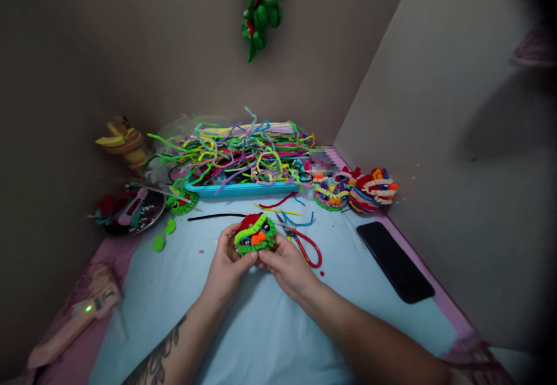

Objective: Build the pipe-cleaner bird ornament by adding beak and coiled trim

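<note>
My left hand (pixel 228 260) and my right hand (pixel 285 263) together hold a small round pipe-cleaner figure (pixel 255 235) just above the light blue table cover (pixel 261 327). The figure is green around the rim, red on top, with an orange middle and dark eyes. Fingers of both hands are closed round its lower edge. Red-handled scissors (pixel 307 248) lie on the cover just right of my right hand.
A blue tray (pixel 241 189) piled with coloured pipe cleaners sits at the back. Finished figures (pixel 352 190) stand to its right, a black phone (pixel 395 260) lies at the right edge. A dark dish (pixel 130 211) and a glue gun (pixel 78 315) are at left.
</note>
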`<state>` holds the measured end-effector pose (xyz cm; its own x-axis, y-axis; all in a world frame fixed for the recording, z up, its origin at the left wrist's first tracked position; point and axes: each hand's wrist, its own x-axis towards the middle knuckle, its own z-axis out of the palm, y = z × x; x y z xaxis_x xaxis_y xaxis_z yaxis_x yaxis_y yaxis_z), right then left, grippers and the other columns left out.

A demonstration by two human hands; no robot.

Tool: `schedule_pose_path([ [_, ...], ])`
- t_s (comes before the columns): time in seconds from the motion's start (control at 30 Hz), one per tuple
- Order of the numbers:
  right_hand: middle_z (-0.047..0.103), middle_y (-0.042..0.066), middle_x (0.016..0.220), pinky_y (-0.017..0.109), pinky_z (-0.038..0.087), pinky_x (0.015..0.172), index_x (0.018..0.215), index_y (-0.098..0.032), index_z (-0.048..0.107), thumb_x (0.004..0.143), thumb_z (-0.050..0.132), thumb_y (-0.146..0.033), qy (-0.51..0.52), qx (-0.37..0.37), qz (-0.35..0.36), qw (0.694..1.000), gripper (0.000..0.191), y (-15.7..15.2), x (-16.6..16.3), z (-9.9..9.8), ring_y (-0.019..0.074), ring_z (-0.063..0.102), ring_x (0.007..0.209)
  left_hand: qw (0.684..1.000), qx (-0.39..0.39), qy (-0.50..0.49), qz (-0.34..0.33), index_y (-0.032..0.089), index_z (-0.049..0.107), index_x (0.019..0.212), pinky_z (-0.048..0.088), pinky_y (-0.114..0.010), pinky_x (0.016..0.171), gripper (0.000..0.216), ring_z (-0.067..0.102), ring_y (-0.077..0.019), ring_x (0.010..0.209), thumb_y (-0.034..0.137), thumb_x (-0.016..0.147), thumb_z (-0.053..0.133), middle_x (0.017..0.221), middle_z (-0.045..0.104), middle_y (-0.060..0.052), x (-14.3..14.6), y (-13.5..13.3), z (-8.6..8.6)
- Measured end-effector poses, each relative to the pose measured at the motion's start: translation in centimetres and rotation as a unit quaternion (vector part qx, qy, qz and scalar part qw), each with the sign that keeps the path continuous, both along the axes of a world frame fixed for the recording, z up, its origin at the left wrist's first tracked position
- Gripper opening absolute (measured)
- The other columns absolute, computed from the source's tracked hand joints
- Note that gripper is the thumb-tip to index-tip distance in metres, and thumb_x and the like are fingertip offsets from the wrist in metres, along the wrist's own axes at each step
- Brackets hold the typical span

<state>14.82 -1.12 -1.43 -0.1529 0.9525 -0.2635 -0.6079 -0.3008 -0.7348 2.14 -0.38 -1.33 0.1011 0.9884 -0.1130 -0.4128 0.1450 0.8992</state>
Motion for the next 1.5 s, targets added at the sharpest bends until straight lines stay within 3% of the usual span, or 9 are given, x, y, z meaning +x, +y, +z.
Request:
schedule_pose_path([
  [0.33, 0.067, 0.0, 0.078, 0.021, 0.045, 0.059, 0.089, -0.015, 0.063, 0.058, 0.083, -0.024, 0.03, -0.014, 0.01, 0.999, 0.038, 0.0, 0.3, -0.1, 0.0083, 0.059, 0.063, 0.999, -0.021, -0.012, 0.026, 0.023, 0.053, 0.114, 0.05, -0.028, 0.084, 0.059, 0.061, -0.0177, 0.099, 0.016, 0.062, 0.08, 0.114, 0.062, -0.005, 0.0, 0.1, -0.1],
  [0.5, 0.065, -0.001, 0.068, 0.021, 0.045, 0.057, 0.082, -0.014, 0.062, 0.064, 0.081, -0.033, 0.054, -0.021, 0.017, 0.998, 0.032, -0.1, 0.7, -0.3, 0.0085, 0.058, 0.058, 1.0, -0.02, -0.019, 0.014, 0.023, 0.053, 0.114, 0.049, -0.027, 0.084, 0.057, 0.061, -0.0172, 0.099, 0.016, 0.063, 0.08, 0.111, 0.063, -0.004, -0.2, 0.0, -0.1],
  [0.67, 0.066, 0.0, 0.071, 0.021, 0.045, 0.056, 0.081, -0.014, 0.064, 0.06, 0.083, -0.027, 0.042, -0.013, 0.013, 0.999, 0.031, 0.1, 0.8, -0.3, 0.0084, 0.059, 0.058, 0.999, -0.019, -0.03, 0.009, 0.024, 0.053, 0.115, 0.049, -0.027, 0.085, 0.058, 0.06, -0.0168, 0.101, 0.016, 0.065, 0.079, 0.115, 0.062, -0.005, -0.3, -0.1, 0.0],
  [0.93, 0.067, 0.001, 0.07, 0.021, 0.047, 0.057, 0.082, -0.014, 0.065, 0.065, 0.081, -0.036, 0.066, -0.001, 0.038, 0.997, 0.032, -0.2, 1.2, 0.0, 0.0102, 0.061, 0.061, 0.999, -0.007, -0.046, -0.012, 0.024, 0.052, 0.121, 0.051, -0.031, 0.086, 0.071, 0.06, -0.0234, 0.107, 0.016, 0.057, 0.083, 0.125, 0.058, -0.008, -0.4, -0.1, 1.1],
  [1.07, 0.066, 0.0, 0.065, 0.019, 0.047, 0.054, 0.078, -0.015, 0.063, 0.067, 0.08, -0.038, 0.104, -0.029, 0.036, 0.993, 0.031, 0.0, 1.6, -0.3, 0.0099, 0.061, 0.059, 0.998, -0.003, -0.055, -0.019, 0.022, 0.054, 0.12, 0.05, -0.031, 0.089, 0.07, 0.06, -0.0227, 0.107, 0.019, 0.057, 0.084, 0.122, 0.061, -0.007, -0.6, 0.0, 1.1],
  [1.5, 0.061, -0.002, 0.062, 0.018, 0.042, 0.05, 0.077, -0.016, 0.062, 0.066, 0.081, -0.033, 0.077, -0.02, 0.004, 0.997, 0.028, -0.1, 0.6, -0.7, 0.0076, 0.053, 0.053, 0.999, 0.02, 0.019, 0.039, 0.022, 0.052, 0.118, 0.049, -0.031, 0.091, 0.062, 0.06, -0.0213, 0.106, 0.017, 0.063, 0.08, 0.118, 0.062, -0.006, -0.1, -0.2, 0.2],
])
